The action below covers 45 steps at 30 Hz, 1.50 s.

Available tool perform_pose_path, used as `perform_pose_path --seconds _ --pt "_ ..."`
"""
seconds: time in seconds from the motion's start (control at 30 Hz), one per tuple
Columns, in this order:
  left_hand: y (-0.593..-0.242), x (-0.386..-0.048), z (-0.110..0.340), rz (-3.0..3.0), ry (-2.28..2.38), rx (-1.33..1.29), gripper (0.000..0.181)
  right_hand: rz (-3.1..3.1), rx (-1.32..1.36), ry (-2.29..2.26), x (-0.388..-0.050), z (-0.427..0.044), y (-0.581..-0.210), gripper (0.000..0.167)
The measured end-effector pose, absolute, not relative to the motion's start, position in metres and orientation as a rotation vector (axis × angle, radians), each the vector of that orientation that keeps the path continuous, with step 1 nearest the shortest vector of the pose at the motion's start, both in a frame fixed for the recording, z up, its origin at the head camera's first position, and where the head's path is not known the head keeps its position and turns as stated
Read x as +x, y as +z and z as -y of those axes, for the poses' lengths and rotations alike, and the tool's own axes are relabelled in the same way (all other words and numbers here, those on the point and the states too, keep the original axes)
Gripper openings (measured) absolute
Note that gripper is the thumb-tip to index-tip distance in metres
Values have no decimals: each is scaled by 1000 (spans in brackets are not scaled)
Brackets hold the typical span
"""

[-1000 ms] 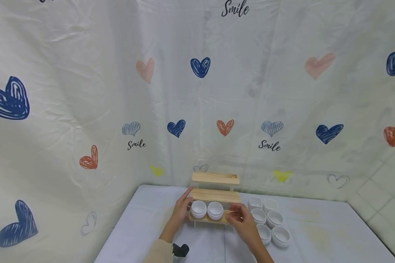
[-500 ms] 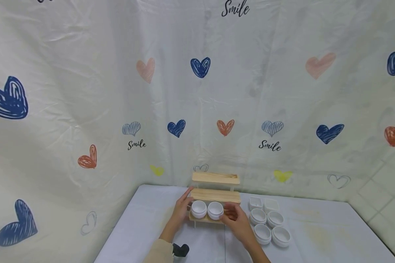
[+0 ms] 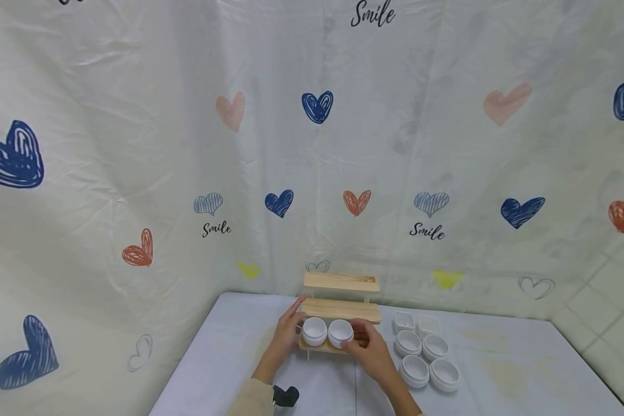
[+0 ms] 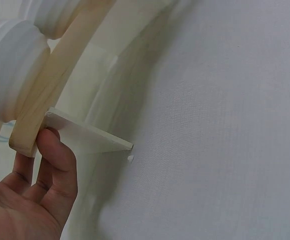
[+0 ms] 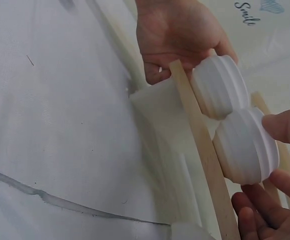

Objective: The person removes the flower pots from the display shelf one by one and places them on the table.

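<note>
A three-tier wooden display stand [image 3: 340, 310] with pale supports stands at the back of the table. Two white ramekins sit side by side on its lowest board, the left ramekin [image 3: 314, 329] and the right ramekin [image 3: 340, 331]. My left hand [image 3: 283, 340] grips the left end of that lowest board [image 4: 60, 65], with fingers at the board's end and against the translucent leg [image 4: 87, 131]. My right hand [image 3: 373, 350] holds the right ramekin by its side, thumb near the rim and fingers around the far side. In the right wrist view the two ramekins touch or nearly touch.
Right of the stand are several white round ramekins [image 3: 415, 370] and two square white dishes [image 3: 403, 321], close together. The white-covered table [image 3: 499, 370] meets a heart-printed curtain [image 3: 395, 144] behind the stand.
My right hand has moved left along the lowest board and come round the right ramekin. The left hand keeps its grip at the board's left end.
</note>
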<state>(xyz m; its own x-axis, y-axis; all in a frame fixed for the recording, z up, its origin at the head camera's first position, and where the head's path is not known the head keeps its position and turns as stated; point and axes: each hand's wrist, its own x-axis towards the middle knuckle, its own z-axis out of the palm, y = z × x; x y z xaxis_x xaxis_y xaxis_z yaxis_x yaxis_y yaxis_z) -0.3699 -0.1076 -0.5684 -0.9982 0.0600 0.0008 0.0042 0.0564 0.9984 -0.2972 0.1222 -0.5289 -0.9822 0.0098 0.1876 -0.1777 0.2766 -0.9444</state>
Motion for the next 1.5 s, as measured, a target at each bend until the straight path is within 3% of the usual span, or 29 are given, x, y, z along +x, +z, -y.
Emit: perform_pose_path --seconds 0.83,1.5 --pt "-571 -370 108 -2301 2108 60 54 2479 76 1620 -304 -111 -538 62" --pt "-568 -369 106 -2316 2114 91 57 2434 146 1623 -299 -112 -539 59"
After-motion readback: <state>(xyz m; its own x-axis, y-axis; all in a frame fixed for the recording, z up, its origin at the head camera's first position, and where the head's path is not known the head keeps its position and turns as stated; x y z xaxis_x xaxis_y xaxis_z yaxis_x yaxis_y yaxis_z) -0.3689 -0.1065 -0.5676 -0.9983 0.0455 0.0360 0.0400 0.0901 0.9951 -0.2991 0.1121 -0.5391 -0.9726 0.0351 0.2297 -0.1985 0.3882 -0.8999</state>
